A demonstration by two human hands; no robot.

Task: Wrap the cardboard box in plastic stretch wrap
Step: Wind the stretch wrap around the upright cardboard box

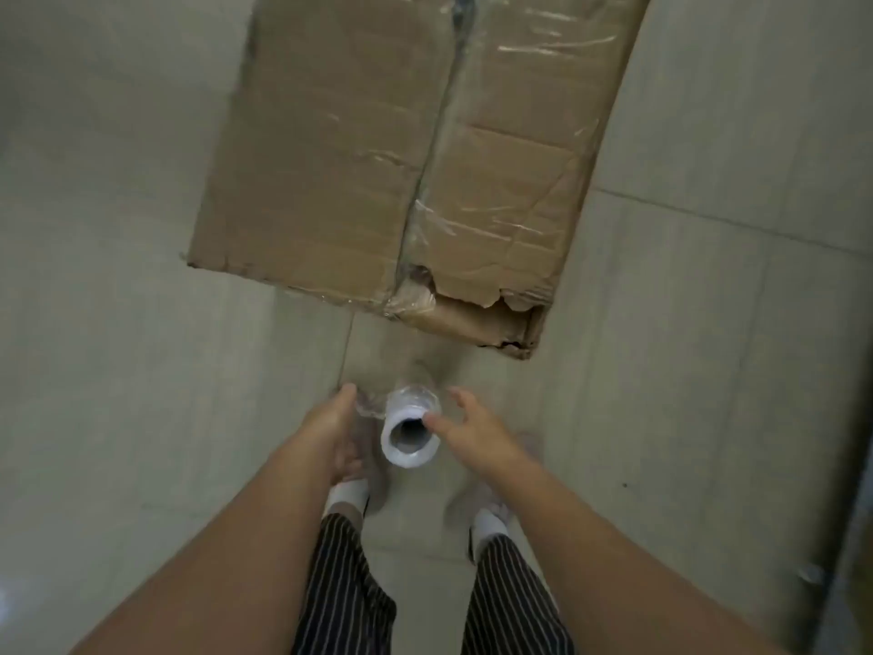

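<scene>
A large brown cardboard box [378, 148] lies on the floor ahead of me. Glossy plastic film covers its right half and the seam, and its near right corner is torn. A roll of stretch wrap [410, 437] with a white core is seen end-on between my hands, above my feet. My right hand [472, 430] has its fingers spread, and its thumb touches the roll's rim. My left hand [330, 432] is stretched out straight just left of the roll, beside a crumpled bit of loose film [368, 405]. What holds the roll up is hidden.
Pale tiled floor [118, 371] surrounds the box on all sides. My legs in striped trousers and white socks [349, 496] stand directly below the roll. A dark edge [845, 536] runs along the far right.
</scene>
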